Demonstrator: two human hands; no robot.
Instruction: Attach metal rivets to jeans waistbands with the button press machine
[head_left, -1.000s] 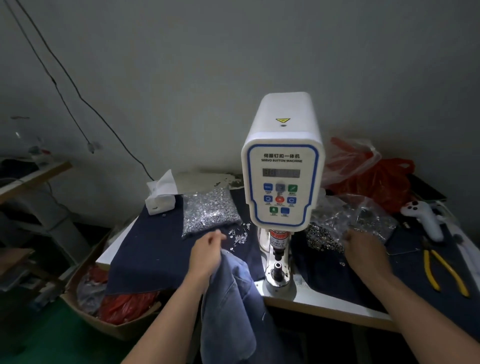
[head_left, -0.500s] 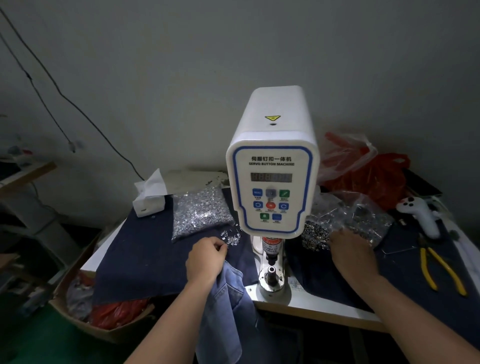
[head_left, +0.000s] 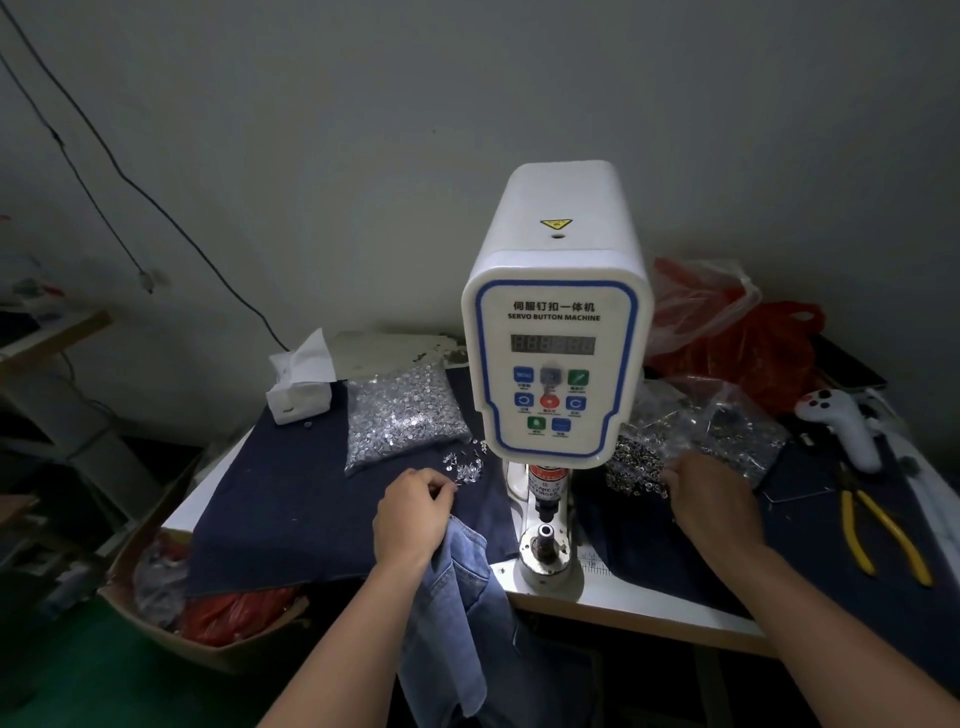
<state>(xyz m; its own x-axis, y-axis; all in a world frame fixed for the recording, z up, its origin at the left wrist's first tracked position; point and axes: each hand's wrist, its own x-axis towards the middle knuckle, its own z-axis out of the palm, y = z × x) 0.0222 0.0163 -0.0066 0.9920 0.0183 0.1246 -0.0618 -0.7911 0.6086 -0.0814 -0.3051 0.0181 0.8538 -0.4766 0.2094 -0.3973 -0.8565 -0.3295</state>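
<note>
The jeans (head_left: 457, 597) hang over the front edge of the counter (head_left: 634, 605), just left of the button machine (head_left: 558, 332), and their top edge lies right under the left hand (head_left: 413, 514). That forearm comes up from the bottom of the view, and the hand rests knuckles-up on the dark cloth (head_left: 280, 499) that covers the counter. Its fingers are curled, with the tips drawn together near the loose rivets (head_left: 467, 462) scattered just beyond them — whether a rivet is pinched there cannot be made out. The denim looks gathered beneath the palm.

The right hand (head_left: 711, 501) reaches in from the lower right, palm down, its fingers bent over the edge of a pile of small metal rings (head_left: 636, 467) spilling from a clear bag (head_left: 727, 426). The fingertips are hidden by the back of the hand, so its grip cannot be told.

Between the two hands stands the machine's lower post (head_left: 545, 540), bare, with the punch above it.

A full bag of silver rivets (head_left: 400, 415) lies behind the left hand, beside a tissue pack (head_left: 301, 389). Yellow-handled pliers (head_left: 878, 535) and a white controller (head_left: 841, 421) sit at the far right — red plastic bags (head_left: 748, 348) lie behind them.
</note>
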